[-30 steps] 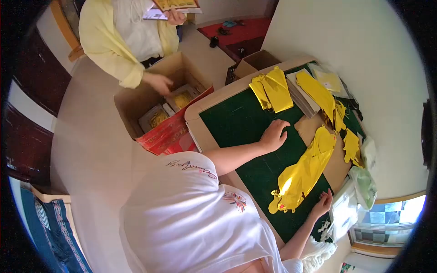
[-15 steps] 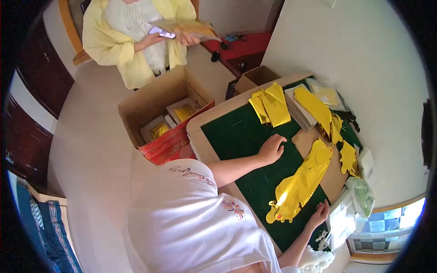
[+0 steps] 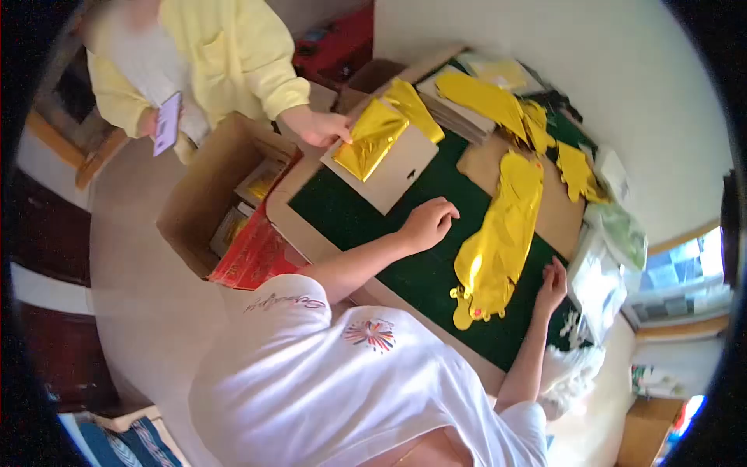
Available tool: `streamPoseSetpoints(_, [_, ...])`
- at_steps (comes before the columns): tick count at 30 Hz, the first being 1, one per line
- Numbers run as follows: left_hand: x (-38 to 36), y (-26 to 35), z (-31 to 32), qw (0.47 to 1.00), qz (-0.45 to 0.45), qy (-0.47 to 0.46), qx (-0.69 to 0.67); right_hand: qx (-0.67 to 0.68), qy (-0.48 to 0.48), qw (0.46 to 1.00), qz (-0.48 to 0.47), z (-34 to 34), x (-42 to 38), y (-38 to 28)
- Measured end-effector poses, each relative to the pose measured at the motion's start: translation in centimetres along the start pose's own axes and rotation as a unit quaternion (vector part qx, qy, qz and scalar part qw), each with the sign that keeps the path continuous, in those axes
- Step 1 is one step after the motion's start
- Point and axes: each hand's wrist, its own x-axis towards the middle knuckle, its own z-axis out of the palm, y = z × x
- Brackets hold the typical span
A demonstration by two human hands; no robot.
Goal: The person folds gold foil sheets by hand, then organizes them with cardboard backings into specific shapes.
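My left hand point(image 3: 429, 224) rests on the green table surface point(image 3: 350, 222), its fingers curled in with nothing visible in them. A long, flat golden foil balloon point(image 3: 502, 241) lies to its right. Beyond the balloon's lower end is my right hand point(image 3: 552, 288), palm up at the mat's edge, fingers loosely bent and apart, holding nothing. Another person's hand point(image 3: 320, 128) holds a brown card point(image 3: 405, 173) with a folded gold foil piece point(image 3: 372, 140) over the table's upper left part. More folded gold foil point(image 3: 412, 109) lies behind that card.
A person in a yellow jacket point(image 3: 257, 54) holds a phone point(image 3: 166, 124) beside an open carton point(image 3: 191, 187) with packets. Stacked cards point(image 3: 455, 113), gold foil point(image 3: 482, 101) and cardboard point(image 3: 556, 202) lie at the table's far side. Plastic bags point(image 3: 599, 288) sit at the right edge.
The other person has come closer and reached over the table with the card and foil. The camera view has shifted. My hands remain on either side of the long balloon.
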Motion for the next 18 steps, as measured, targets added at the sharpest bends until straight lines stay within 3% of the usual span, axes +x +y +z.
streamPoseSetpoints(6, [-4.5,3.1,-3.0,0.996,0.022,-0.080,-0.033,-0.012,0.003,1.000,0.019,0.3,-0.5,-1.9])
streamPoseSetpoints(11, [-5.3,2.9,-3.7,0.991,-0.082,-0.080,-0.071,-0.007,0.005,1.000,-0.006,0.3,-0.4,-0.7])
streamPoseSetpoints(16, [-4.8,2.8,-2.9,0.998,0.010,-0.058,-0.009,0.020,0.020,1.000,0.005,0.1,-0.3,0.5])
streamPoseSetpoints(18, [-4.9,3.0,-3.0,0.998,0.009,-0.063,-0.005,-0.001,0.016,1.000,0.023,0.3,-0.4,-1.1])
